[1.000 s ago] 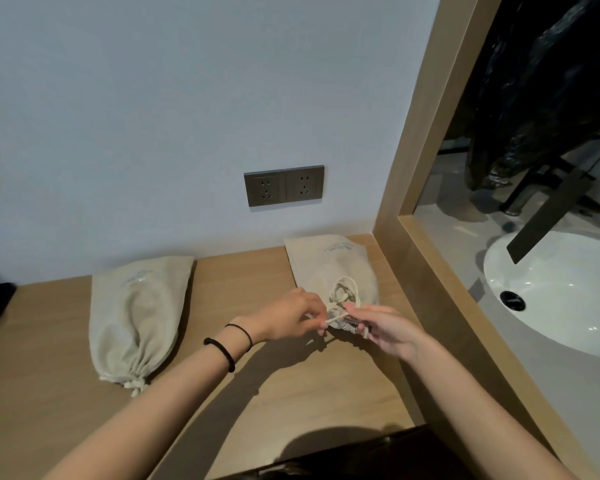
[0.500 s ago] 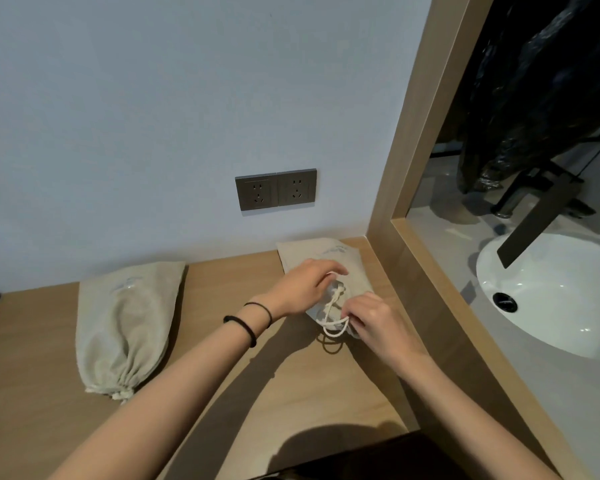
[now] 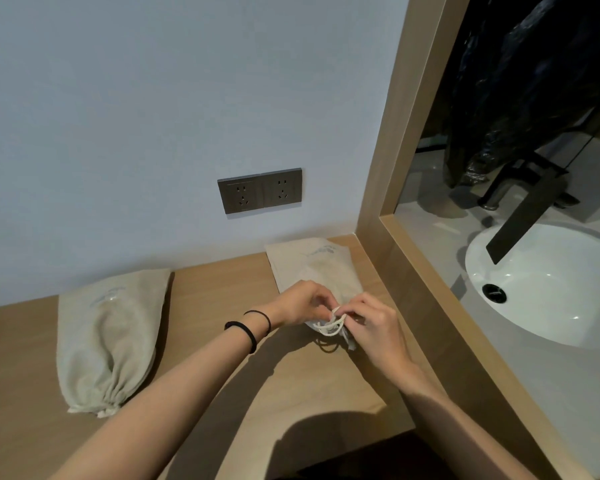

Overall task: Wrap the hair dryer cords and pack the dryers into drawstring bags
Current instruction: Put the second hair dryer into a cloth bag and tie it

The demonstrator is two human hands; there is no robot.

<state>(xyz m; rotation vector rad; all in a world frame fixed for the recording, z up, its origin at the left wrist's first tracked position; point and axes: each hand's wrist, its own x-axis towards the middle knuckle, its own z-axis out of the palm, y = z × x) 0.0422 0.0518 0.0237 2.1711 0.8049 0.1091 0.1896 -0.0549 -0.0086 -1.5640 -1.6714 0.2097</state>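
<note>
Your left hand returns beside your right hand; both grips pinch the drawstring of the 3-o'clock bag, probably tying it.

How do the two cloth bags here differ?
The left bag lies untouched, neck gathered shut; the right bag has its cord pinched by the left hand and right hand. The left bag lies apart; the right bag beside the wooden frame. Both are beige, necks toward the person.

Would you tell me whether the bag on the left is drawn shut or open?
Shut: the left bag lies with its near end gathered into tight pleats.
</note>
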